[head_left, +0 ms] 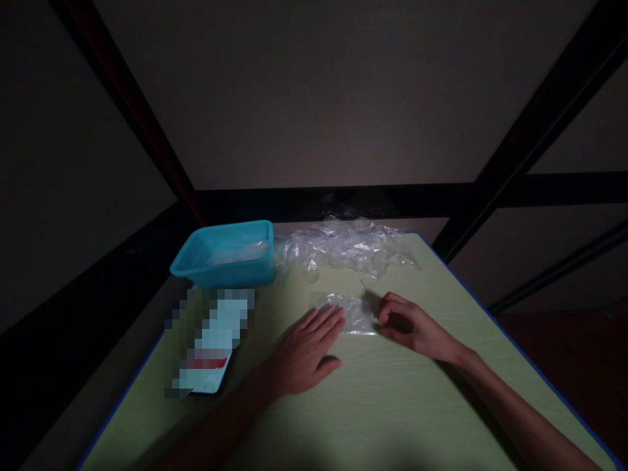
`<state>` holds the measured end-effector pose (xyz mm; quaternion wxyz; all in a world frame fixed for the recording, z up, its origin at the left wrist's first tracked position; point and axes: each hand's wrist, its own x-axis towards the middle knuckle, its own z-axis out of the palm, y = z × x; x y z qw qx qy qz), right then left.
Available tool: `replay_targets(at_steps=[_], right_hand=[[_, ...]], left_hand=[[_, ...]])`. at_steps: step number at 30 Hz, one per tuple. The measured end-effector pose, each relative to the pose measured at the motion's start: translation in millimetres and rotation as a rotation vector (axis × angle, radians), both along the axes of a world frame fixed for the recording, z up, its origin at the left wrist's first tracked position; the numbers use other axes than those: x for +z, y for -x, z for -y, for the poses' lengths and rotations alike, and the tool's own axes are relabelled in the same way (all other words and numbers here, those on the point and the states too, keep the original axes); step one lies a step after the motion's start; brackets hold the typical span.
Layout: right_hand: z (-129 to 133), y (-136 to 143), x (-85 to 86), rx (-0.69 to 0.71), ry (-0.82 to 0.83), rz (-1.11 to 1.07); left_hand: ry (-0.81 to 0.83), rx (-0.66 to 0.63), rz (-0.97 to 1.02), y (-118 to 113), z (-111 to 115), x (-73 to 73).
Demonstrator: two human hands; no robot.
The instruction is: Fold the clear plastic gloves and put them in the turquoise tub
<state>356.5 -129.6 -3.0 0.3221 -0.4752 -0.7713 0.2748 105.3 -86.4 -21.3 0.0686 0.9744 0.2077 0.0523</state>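
Observation:
A small clear plastic bag (360,315) lies flat on the pale green table in front of me. My left hand (311,350) rests palm down, fingers stretched out and their tips over the bag's left part. At the bag's right edge, my right hand (409,327) has its fingers curled, with thumb and forefinger pinched on that edge. Beyond both hands spreads a loose heap of crumpled clear plastic (348,245), made up of several thin transparent pieces.
A blue plastic basket (238,271) stands at the table's back left, with clear plastic inside. Nearer me lies a phone-like device (210,379), its screen partly pixelated. The table (373,412) has a blue edge, and a dark-framed wall rises behind it.

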Motion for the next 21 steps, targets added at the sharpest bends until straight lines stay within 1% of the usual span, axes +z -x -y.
replay_targets(at_steps=[2, 4, 7, 11, 16, 21], right_hand=[[-1, 1, -2.4, -0.045, 0.058, -0.097], [-1, 2, -4.9, -0.061, 0.113, -0.159], [0, 3, -6.7, -0.05, 0.172, -0.202], [2, 7, -6.6, -0.023, 0.193, -0.223], [3, 11, -9.0, 0.02, 0.154, -0.257], [3, 14, -10.6, 0.022, 0.041, -0.184]], left_hand=[[0.015, -0.009, 0.007, 0, -1, -0.6], [0.026, -0.019, 0.006, 0, -2, -1.2], [0.029, -0.025, 0.012, 0, -2, -1.6], [0.021, -0.032, 0.013, 0, -2, -1.6], [0.009, -0.032, -0.002, 1, -2, -2.9], [0.017, -0.036, 0.025, 1, -3, -4.8]])
